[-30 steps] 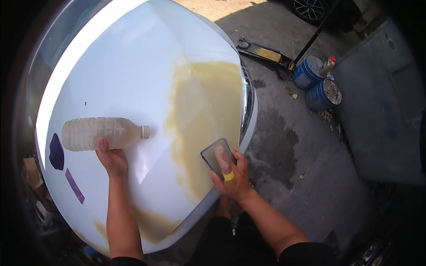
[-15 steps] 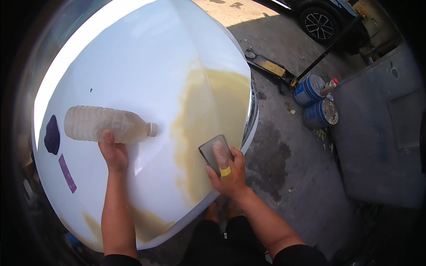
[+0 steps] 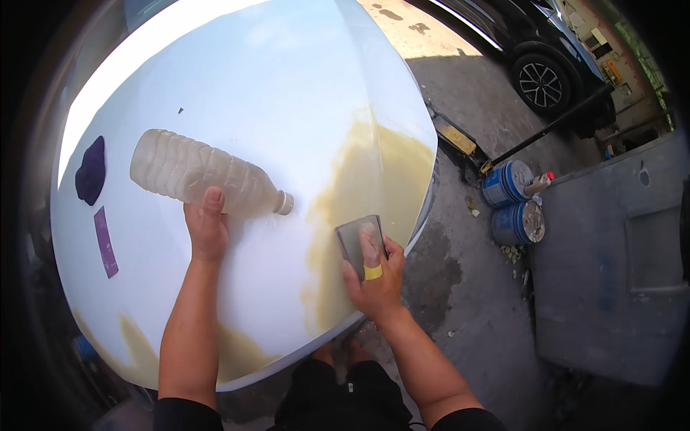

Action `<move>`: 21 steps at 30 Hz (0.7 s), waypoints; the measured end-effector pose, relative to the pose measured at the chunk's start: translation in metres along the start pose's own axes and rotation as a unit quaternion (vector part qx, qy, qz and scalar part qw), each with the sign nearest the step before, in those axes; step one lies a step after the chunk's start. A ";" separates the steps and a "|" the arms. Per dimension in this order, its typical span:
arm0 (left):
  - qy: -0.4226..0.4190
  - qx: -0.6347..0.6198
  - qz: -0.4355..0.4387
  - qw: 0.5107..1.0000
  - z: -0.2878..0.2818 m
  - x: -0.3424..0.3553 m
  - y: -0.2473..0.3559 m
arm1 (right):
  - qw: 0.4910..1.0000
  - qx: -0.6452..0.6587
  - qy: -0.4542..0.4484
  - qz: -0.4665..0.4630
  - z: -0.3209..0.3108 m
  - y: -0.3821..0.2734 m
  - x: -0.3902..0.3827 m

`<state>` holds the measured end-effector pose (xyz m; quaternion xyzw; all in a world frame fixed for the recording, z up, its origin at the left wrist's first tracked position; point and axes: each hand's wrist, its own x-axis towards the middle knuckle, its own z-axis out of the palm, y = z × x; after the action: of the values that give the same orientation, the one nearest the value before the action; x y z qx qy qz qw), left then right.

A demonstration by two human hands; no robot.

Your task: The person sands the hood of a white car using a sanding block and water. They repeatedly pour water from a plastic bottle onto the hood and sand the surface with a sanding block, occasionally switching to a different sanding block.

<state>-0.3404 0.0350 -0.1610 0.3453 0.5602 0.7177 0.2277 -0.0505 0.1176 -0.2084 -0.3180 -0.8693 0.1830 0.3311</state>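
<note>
My left hand (image 3: 208, 226) is closed around the underside of a ribbed, cloudy plastic bottle (image 3: 205, 171), its thumb on the near side. The bottle lies tilted over a white car hood (image 3: 280, 108), its white cap pointing right and lower. Fingers spread at its sides, my right hand (image 3: 376, 284) grips a flat grey sanding block (image 3: 351, 241). A yellow band circles one finger. The block rests on a yellowish sanded patch (image 3: 392, 165) along the hood's right side; its underside is hidden.
On the hood's left lie a dark purple cloth (image 3: 90, 171) and a purple strip (image 3: 106, 242). To the right stand blue buckets (image 3: 507, 224), a floor jack (image 3: 458, 140) and a grey panel (image 3: 604, 266). A dark car (image 3: 540, 82) is parked beyond.
The view has shifted and turned. The bottle now slopes more, its cap end lower. My right hand and the block have moved slightly left relative to the patch; both hands keep their holds.
</note>
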 end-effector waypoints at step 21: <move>-0.007 0.022 0.015 1.000 0.008 0.005 0.003 | 0.997 -0.032 -0.043 0.063 0.020 0.024 0.168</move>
<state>-0.3369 0.0430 -0.1562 0.3634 0.5693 0.7061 0.2128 -0.1516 0.2459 -0.1580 -0.3743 -0.8667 0.1890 0.2704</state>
